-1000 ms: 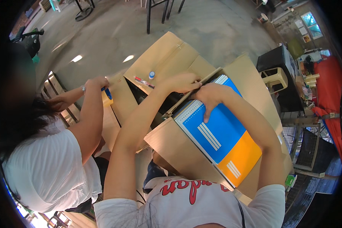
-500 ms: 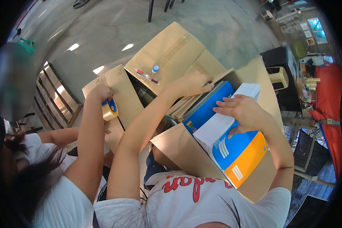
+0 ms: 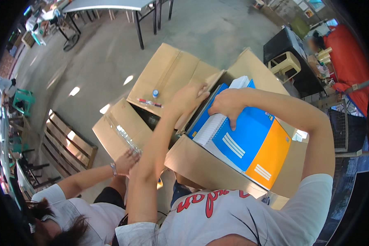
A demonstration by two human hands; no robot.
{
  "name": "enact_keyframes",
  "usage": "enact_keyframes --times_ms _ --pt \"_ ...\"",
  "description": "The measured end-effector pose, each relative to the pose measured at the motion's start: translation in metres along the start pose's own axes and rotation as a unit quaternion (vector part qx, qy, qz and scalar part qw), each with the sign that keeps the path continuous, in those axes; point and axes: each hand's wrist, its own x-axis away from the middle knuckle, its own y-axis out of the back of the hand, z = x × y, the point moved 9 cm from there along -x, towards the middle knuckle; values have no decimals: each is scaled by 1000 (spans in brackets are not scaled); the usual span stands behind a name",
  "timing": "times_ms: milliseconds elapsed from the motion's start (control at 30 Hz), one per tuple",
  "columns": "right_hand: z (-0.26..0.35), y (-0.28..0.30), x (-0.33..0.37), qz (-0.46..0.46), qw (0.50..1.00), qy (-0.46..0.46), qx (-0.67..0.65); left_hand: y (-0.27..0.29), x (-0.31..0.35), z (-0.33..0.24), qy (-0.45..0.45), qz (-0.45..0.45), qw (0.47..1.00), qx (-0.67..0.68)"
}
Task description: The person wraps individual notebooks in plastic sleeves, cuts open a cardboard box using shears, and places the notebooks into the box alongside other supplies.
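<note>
An open cardboard box [image 3: 209,158] stands before me, holding blue-and-orange spiral notebooks [image 3: 250,139] stacked with their white wire edges up. My right hand [image 3: 229,104] grips the notebooks near that edge, fingers curled over it and thumb on the blue cover. Beyond the stack, my left hand [image 3: 191,96] is closed on the box's far-left cardboard flap [image 3: 212,84]; some of its fingertips are hidden. A blue-capped small bottle [image 3: 155,94] and a red pen [image 3: 149,102] lie on a cardboard surface [image 3: 168,69] just past that hand.
At my left, a co-worker's hand [image 3: 129,162] rests by a taped carton [image 3: 121,127]. A wooden pallet [image 3: 67,141] lies on the floor farther left. A cream plastic stool [image 3: 285,65] and a black cabinet [image 3: 281,45] stand at the right; a table [image 3: 106,5] stands at the back.
My right hand has gone from lying spread on the notebooks to gripping their wire edge. The co-worker's tape roll has left the carton's top, where clear tape now shows. My view has shifted.
</note>
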Motion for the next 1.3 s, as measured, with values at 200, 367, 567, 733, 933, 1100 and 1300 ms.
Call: enact_keyframes --times_ms 200,367,567,733,933,1100,1300 --pt "7 22 54 -60 997 -48 14 -11 128 -44 -31 -439 715 543" --pt "21 53 115 -166 985 -46 10 -55 134 -75 33 -419 750 510" --pt "40 65 206 -275 949 -155 18 -17 94 -152 37 -357 905 230" --pt "52 -40 396 -727 607 -316 -52 -8 69 -191 -30 -257 917 303" --pt "63 -217 365 -738 336 -183 -556 -62 49 -216 -92 -108 899 414" --pt "131 -251 385 -823 317 -174 -438 -103 32 -243 -148 38 868 473" --pt "158 -319 358 -838 265 -233 -417 -154 17 -240 -146 136 871 448"
